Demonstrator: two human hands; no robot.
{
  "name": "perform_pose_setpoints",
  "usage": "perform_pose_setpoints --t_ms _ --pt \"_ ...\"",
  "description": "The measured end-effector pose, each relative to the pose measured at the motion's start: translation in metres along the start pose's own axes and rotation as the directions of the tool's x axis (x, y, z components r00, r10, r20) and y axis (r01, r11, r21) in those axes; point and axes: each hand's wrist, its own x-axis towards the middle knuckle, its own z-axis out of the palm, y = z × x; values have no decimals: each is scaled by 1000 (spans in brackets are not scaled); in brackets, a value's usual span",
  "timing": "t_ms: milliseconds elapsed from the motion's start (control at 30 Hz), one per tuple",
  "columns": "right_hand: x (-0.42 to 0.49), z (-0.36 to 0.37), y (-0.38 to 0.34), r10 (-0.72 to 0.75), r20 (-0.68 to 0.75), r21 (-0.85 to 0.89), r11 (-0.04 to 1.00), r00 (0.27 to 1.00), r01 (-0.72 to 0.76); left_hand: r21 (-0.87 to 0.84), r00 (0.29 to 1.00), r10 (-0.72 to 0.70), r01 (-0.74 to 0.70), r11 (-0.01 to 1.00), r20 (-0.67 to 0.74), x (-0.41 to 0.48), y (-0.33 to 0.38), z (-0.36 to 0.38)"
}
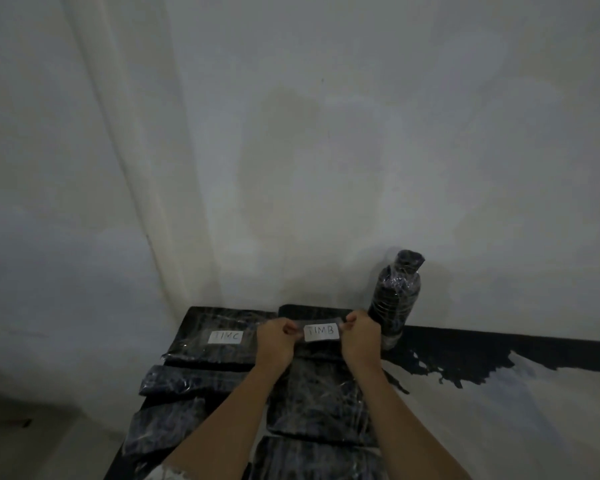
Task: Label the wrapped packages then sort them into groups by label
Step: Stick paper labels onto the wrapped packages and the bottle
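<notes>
Nearest, the wrapped packages [312, 459] run off the bottom edge, and in the dim light their edges are hard to separate. Beyond them the left hand [274, 342] and right hand [361, 336] each pinch one end of the TIMB label [321, 332], stretched between them over a package they partly hide; whether it touches cannot be told. Farther left lies the TIMC-labelled package [219, 355], and a bottle-shaped package [395, 299] stands by the wall [326, 133].

A small white rectangular paper label [321, 332], handwritten "TIMB", sits on a strip of clear tape [326, 322]. The left hand [274, 341] and right hand [361, 336] pinch the strip's ends. A second white paper label [225, 336] faintly reads "TIMC". It is stuck on the flat black plastic-wrapped package [194, 320] lying farthest back on the left.
</notes>
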Motion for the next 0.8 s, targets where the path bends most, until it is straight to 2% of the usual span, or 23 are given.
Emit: perform_pose_setpoints --t_ms 200,400,533,600,667,700,767,800 --pt "5 9 8 -98 75 -276 954 992 115 185 994 113 -114 976 15 15 -6 10" --pt "1 15 2 -94 91 -497 858 991 127 335 979 191 -202 920 66 23 -13 10" --pt "-5 11 -1 -94 116 -619 771 989 146 504 963 266 -247 827 37 19 -16 9" --pt "-6 12 0 -217 194 -631 720 957 291 560 921 386 -344 754 45 15 -14 12" --pt "-8 17 -1 -325 346 -505 727 880 466 532 877 437 -471 704 198 13 -10 16" --pt "-9 21 -1 -318 416 -421 763 852 491 535 853 407 -522 664 327 13 -10 18" --pt "-11 25 -2 -264 483 -302 845 835 442 599 814 258 -564 568 521 13 -11 21" --pt "-12 26 -1 -242 471 -282 870 848 404 625 812 197 -555 548 549 13 -14 21"
